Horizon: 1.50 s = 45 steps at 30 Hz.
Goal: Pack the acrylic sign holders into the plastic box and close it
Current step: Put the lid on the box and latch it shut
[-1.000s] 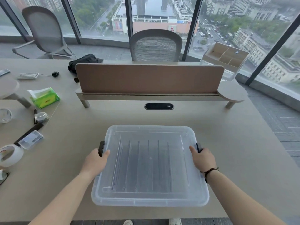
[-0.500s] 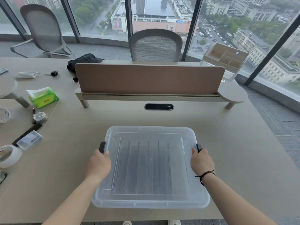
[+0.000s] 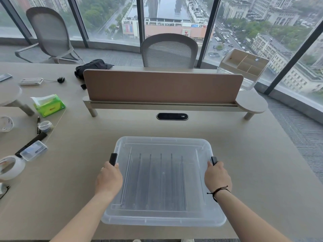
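Plastic box (image 3: 163,180) lidded on desk (image 3: 253,163); left hand (image 3: 109,179), right hand (image 3: 217,175) grip side latches, apparently curled.

- One plastic box (image 3: 163,182), lid on, between the fingers of both hands.
- Two black latches: left latch (image 3: 113,158), right latch (image 3: 214,160), one just beyond each hand's fingers.
- Two hands: left hand (image 3: 108,179), right hand (image 3: 217,177).
- Two chairs: near chair (image 3: 169,50), far chair (image 3: 49,34).
- One tissue pack (image 3: 49,105).
- Three tape rolls, left of the fingers: large roll (image 3: 10,167), small roll (image 3: 45,126), edge roll (image 3: 5,124).
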{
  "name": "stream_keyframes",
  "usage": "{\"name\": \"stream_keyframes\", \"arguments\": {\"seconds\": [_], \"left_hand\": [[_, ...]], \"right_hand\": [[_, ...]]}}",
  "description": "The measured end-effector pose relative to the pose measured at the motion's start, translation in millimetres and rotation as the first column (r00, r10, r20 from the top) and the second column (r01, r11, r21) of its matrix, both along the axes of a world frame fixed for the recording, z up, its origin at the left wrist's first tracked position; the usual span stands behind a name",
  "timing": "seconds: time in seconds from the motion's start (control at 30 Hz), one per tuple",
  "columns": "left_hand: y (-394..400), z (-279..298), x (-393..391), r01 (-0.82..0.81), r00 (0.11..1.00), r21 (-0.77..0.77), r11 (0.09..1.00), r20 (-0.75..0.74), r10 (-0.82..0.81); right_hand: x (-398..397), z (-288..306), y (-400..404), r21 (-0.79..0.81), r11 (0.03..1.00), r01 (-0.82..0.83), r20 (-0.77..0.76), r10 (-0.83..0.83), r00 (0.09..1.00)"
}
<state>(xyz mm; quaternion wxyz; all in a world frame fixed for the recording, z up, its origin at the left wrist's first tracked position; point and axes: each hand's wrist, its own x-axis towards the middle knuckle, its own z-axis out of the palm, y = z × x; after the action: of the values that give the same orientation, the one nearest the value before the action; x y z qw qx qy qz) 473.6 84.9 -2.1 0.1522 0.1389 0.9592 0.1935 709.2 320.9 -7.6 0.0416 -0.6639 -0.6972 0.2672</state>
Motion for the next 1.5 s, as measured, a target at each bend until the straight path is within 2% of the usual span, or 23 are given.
{"name": "stream_keyframes", "arguments": {"seconds": [0.3,0.47,0.93,1.07,1.2,1.27,1.33,1.4,1.5], "left_hand": [[1.6,-0.1,0.4,-0.004,1.0,-0.005,1.0,-0.01,0.004],[-1.1,0.1,-1.1,-0.005,0.999,0.093,0.996,0.043,0.001],[19.1,-5.0,-24.5,0.009,1.0,0.199,0.98,0.027,-0.015],[22.9,-3.1,-30.5,-0.035,0.998,0.32,0.947,0.062,0.016],[21.5,0.2,-27.1,0.01,1.0,0.347,0.938,0.01,-0.014],[23.4,-0.8,-22.4,0.109,0.99,0.236,0.966,-0.115,-0.084],[29.9,-0.5,-13.8,0.244,0.951,0.111,0.963,-0.221,-0.215],[41.6,2.0,-0.8,0.363,0.904,0.031,0.931,-0.252,-0.344],[63.3,6.0,22.1,0.507,0.838,-0.023,0.862,-0.22,-0.499]], "right_hand": [[-1.4,-0.7,-3.3,0.012,1.0,0.016,-0.015,-0.015,1.0],[-2.4,0.6,-0.1,-0.036,0.999,0.001,-0.056,-0.003,0.998],[-17.7,4.0,25.8,-0.078,0.996,-0.03,-0.153,0.018,0.988],[-20.2,3.6,35.2,-0.095,0.995,-0.019,-0.159,0.004,0.987],[-19.9,2.2,35.6,-0.101,0.995,-0.002,-0.192,-0.018,0.981],[-20.8,1.4,31.5,-0.009,0.999,-0.05,-0.161,0.048,0.986],[-27.1,5.8,20.0,0.148,0.97,-0.191,-0.024,0.196,0.98],[-40.7,12.9,3.1,0.234,0.896,-0.377,0.075,0.371,0.926],[-64.7,15.5,-23.5,0.204,0.772,-0.603,0.093,0.597,0.796]]}}
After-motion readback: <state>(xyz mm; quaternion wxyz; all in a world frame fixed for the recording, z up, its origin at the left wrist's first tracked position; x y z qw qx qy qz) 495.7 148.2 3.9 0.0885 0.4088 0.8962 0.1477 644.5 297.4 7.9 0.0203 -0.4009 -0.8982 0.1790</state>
